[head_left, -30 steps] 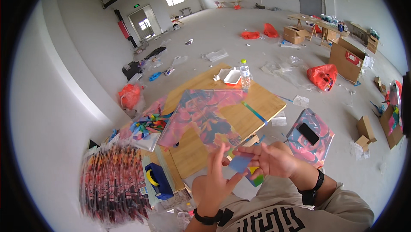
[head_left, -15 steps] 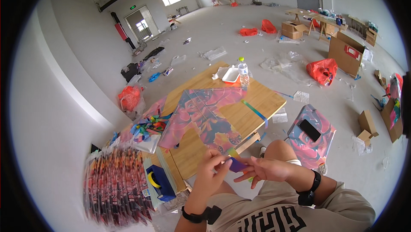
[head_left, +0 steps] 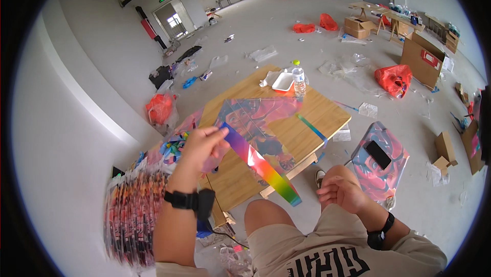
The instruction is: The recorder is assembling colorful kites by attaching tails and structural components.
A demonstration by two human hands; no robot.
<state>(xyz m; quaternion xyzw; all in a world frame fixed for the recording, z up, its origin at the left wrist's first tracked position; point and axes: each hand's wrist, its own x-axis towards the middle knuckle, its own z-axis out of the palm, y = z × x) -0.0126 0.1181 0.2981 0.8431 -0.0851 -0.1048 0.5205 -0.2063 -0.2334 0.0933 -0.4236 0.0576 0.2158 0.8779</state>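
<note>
In my left hand (head_left: 204, 143), raised over the table, the thumb and fingers pinch one end of a rainbow-coloured ribbon (head_left: 261, 167). The strip hangs slanting down to the right, its green end loose past the table's near edge. My right hand (head_left: 341, 194) is above my right knee, fingers loosely bent, with nothing visible in it. Beneath the ribbon, a pink and dark-blue printed sheet (head_left: 250, 111) lies on the wooden table (head_left: 317, 116). Another rainbow strip (head_left: 309, 126) runs over the table's right edge.
A bottle (head_left: 298, 80) and a white tray (head_left: 283, 81) stand at the table's far end. Coloured strips (head_left: 176, 146) and stacked printed packets (head_left: 130, 215) are on the left. A phone (head_left: 377, 154) rests on a printed piece (head_left: 381, 180) at right. Cartons (head_left: 422, 60) and plastic litter the floor.
My hands have moved apart. The left has gone up and left with the ribbon, which now hangs stretched out; the right has let go and drawn back toward my knee.
</note>
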